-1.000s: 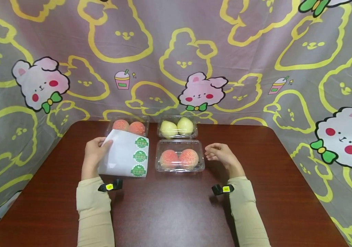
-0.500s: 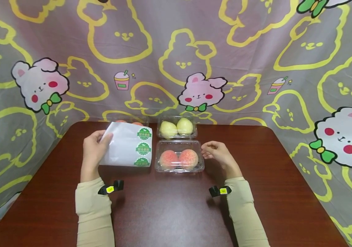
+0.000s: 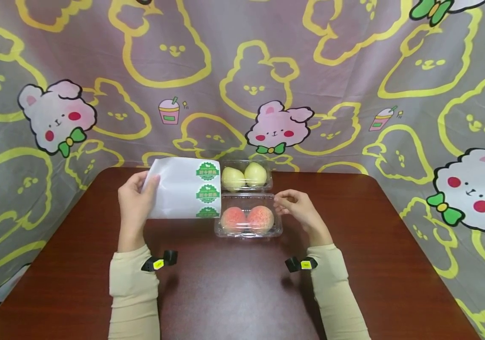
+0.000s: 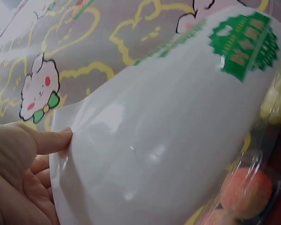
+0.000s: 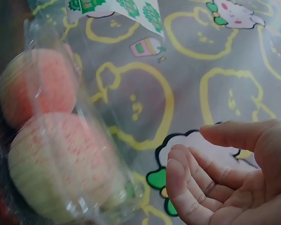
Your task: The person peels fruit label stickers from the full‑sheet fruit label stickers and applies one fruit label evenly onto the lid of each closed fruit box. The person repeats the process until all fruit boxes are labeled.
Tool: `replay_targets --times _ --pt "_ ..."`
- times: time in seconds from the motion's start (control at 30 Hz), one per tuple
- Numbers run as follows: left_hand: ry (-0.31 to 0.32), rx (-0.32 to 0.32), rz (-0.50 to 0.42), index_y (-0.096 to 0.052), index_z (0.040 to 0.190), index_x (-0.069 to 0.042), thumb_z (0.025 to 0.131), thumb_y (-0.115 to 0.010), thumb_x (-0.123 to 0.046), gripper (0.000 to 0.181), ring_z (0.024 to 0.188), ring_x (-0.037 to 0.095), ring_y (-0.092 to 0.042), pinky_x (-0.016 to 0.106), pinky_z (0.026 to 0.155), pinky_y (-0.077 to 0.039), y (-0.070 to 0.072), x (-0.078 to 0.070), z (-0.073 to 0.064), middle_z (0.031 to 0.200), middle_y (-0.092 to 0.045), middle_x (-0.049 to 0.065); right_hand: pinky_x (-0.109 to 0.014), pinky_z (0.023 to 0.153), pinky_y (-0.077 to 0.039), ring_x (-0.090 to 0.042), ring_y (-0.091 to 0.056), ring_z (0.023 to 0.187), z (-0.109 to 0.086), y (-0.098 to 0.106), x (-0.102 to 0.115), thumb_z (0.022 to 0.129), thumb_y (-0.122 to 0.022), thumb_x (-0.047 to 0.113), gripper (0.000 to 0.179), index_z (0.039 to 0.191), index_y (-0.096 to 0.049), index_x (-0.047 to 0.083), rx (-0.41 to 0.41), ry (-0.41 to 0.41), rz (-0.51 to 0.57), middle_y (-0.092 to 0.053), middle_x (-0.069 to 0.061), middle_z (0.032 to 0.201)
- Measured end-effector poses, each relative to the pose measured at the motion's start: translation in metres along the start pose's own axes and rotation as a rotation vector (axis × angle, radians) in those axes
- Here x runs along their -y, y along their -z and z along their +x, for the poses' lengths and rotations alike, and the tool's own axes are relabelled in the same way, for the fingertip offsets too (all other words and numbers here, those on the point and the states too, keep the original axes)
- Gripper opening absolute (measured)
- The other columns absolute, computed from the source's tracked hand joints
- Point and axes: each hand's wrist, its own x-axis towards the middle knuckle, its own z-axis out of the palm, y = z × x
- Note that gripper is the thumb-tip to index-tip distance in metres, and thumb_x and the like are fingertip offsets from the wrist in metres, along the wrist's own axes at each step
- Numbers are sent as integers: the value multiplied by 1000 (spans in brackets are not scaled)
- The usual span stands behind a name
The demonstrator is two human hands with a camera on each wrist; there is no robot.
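Grey cloth with yellow outlines hangs behind a brown table. A white sheet is held up left of centre, towards the table's far edge. Right of it stand two clear boxes: the back box by that edge, the front box just before it. The left hand pinches the sheet's left side; the right hand, fingers loosely bent, holds nothing beside the front box. Two pears lie in the back box, two peaches in the front. Three green stickers line the sheet's right side.

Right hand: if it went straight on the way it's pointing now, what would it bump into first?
Probably the clear box with the two peaches: in the head view, the right hand points leftward at its right side, near the back corner. Height is hard to judge, so it might pass over it.
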Motion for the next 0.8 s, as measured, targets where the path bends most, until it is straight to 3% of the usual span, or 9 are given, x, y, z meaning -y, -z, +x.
replay_targets --times 0.23,0.57,0.8 --pt "-23 59 -124 -65 109 10 90 -65 -10 27 70 -17 -55 4 63 -46 -17 -10 -6 108 -68 31 -21 70 -58 -5 -68 73 -5 -10 16 94 -59 7 30 110 -55 -17 -37 102 69 -67 10 78" --pt "-17 160 -181 -65 108 12 89 -65 -6 26 69 -14 -56 6 64 -48 -42 -15 -15 104 -66 35 -26 75 -59 -5 -70 77 -13 -21 35 93 -60 6 28 109 -56 -16 -67 185 135 -70 13 81" --pt "3 205 -231 -64 113 11 90 -65 -7 30 78 -14 -59 5 68 -49 -52 -15 -18 116 -65 31 -26 73 -60 -5 -70 73 -13 -33 37 91 -61 2 28 108 -55 -19 -141 259 182 -71 15 79"
